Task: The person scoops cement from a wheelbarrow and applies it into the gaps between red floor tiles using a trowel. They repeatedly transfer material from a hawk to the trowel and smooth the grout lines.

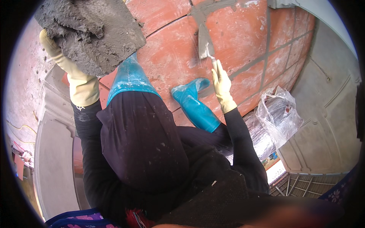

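My left hand point(79, 81), in a cream rubber glove, supports a flat mortar board point(123, 40) at the upper left. Thick wet grey mortar point(81, 24) is heaped on it, and the glove's finger lies along its left edge. The other fingers are hidden beneath. In my right hand point(222, 83), gloved the same way, is the handle of a pointed trowel point(205, 41). Its blade points away from me, over the red tiles point(167, 49), with the tip close to a mortar-smeared joint point(199, 17).
Grey joints run between the tiles on the right. My blue rubber boots point(192, 102) rest on the tiled floor. A clear plastic bag point(279, 114) lies right of my forearm. Grey moulded walls point(323, 98) stand at the right, and a grey moulded block point(55, 152) at the left.
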`<action>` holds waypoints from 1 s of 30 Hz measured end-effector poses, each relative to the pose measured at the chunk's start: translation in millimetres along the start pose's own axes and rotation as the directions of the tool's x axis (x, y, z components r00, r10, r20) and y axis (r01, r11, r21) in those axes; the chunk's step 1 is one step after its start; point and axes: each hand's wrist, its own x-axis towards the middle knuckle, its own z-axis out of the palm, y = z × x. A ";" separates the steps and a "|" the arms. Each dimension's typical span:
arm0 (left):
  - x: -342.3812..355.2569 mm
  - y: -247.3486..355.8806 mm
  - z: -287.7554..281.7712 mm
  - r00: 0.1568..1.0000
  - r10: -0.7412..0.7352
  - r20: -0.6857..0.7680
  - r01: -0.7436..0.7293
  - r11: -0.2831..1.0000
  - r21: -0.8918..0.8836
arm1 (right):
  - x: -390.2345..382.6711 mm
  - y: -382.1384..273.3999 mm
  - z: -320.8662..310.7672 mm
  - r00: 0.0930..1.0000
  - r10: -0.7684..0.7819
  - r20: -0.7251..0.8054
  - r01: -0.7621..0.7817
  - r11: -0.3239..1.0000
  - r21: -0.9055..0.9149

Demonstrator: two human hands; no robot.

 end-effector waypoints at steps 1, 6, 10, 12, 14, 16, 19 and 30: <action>-1.4 -1.8 2.3 1.000 0.001 0.000 -0.001 1.000 0.000 | 15.2 -4.2 0.6 0.998 -0.043 -0.034 0.043 0.999 -0.010; -3.1 -1.0 7.4 1.000 -0.006 -0.008 0.006 1.000 0.012 | 65.9 -13.2 -2.1 0.998 -0.034 0.051 0.036 0.999 -0.036; 2.5 1.7 1.4 1.000 -0.009 -0.023 0.010 1.000 0.008 | 50.9 -2.7 -2.2 0.993 0.003 0.115 0.006 0.997 -0.080; 2.7 0.3 0.6 0.999 -0.016 -0.029 0.016 1.000 0.003 | 34.0 6.2 -2.2 0.996 0.005 0.093 -0.001 0.999 -0.043; 1.4 -2.5 2.5 0.999 -0.021 -0.029 0.021 1.000 -0.001 | 18.7 16.0 -4.6 0.997 -0.018 0.081 0.022 0.998 -0.056; -1.8 -4.3 7.2 0.999 -0.027 -0.031 0.028 1.000 0.004 | 5.6 24.3 -9.8 0.996 -0.022 0.085 0.028 0.997 -0.070; -3.4 -4.5 14.3 0.999 -0.029 -0.035 0.029 0.999 0.014 | -7.9 34.4 -19.3 0.992 0.012 0.130 0.004 0.993 -0.121; -7.2 -1.4 20.9 0.979 -0.041 -0.197 0.052 0.997 0.051 | -47.7 63.2 -17.0 0.990 0.060 0.130 -0.048 0.995 -0.092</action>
